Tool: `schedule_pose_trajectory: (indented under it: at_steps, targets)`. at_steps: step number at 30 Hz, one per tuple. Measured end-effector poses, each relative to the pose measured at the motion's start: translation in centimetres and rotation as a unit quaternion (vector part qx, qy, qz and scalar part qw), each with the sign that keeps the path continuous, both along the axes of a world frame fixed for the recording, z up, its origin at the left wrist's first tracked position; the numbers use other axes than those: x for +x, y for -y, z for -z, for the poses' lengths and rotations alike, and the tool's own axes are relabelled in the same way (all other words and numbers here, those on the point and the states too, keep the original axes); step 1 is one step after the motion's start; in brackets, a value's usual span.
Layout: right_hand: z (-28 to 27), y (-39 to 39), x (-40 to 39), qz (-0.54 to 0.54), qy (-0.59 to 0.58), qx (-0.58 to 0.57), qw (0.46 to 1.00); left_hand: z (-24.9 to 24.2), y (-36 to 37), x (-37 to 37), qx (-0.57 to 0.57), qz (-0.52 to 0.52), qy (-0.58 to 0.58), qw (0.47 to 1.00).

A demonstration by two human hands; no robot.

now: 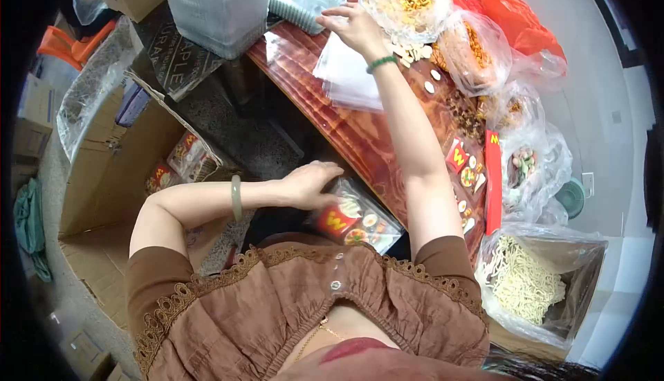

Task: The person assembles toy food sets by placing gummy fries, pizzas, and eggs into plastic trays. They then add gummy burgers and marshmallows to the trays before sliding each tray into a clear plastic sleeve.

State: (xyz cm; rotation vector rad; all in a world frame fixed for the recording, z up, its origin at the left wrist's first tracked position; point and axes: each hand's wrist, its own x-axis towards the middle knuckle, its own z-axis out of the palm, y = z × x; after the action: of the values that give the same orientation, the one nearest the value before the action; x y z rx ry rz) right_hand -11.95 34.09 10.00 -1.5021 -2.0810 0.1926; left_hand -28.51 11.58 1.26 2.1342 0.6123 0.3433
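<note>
My left hand (pixel 312 184), below a jade-coloured bangle, is closed at the upper left edge of a clear plastic package (pixel 377 218). Inside that package show a red piece with a yellow W and small mock food pieces. The package is in front of my body, by the table's near edge. My right hand (pixel 355 29), with a green bead bracelet at the wrist, reaches over the table with its fingers apart and nothing visible in them. Close to its fingertips lies a row of nested clear plastic trays (pixel 304 4). White sheets (pixel 346 76) lie beneath and beside the hand.
A tall stack of clear trays (pixel 218 7) stands left of the table (pixel 304 97). An open cardboard box (pixel 97 201) holds filled packages (pixel 190 156). Bags of small pieces (pixel 474 49) line the table's right side. A lined box holds cream noodle-like strands (pixel 522 280).
</note>
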Motion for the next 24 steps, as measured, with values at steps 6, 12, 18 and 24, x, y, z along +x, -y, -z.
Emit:
schedule_pose_trajectory:
  at_steps: [6, 12, 18, 24]
  targets:
    - [2.9, -7.9, -2.0, 0.068, -0.01, -0.101, 0.992, -3.2, -10.7, -2.5, 0.165, -0.17, 0.102, 0.966]
    - [4.6, -10.0, -0.4, 0.001, -0.112, -0.162, 0.98, -2.3, -18.1, -3.1, 0.204, -0.224, 0.059, 0.951]
    - [4.7, -10.3, -0.4, 0.006, -0.078, -0.142, 0.987, -1.3, -21.7, -3.2, 0.27, -0.263, 0.03, 0.926]
    - [4.5, -10.3, -0.8, 0.015, -0.07, -0.15, 0.986, -1.0, -22.9, -3.2, 0.318, -0.275, 0.026, 0.907]
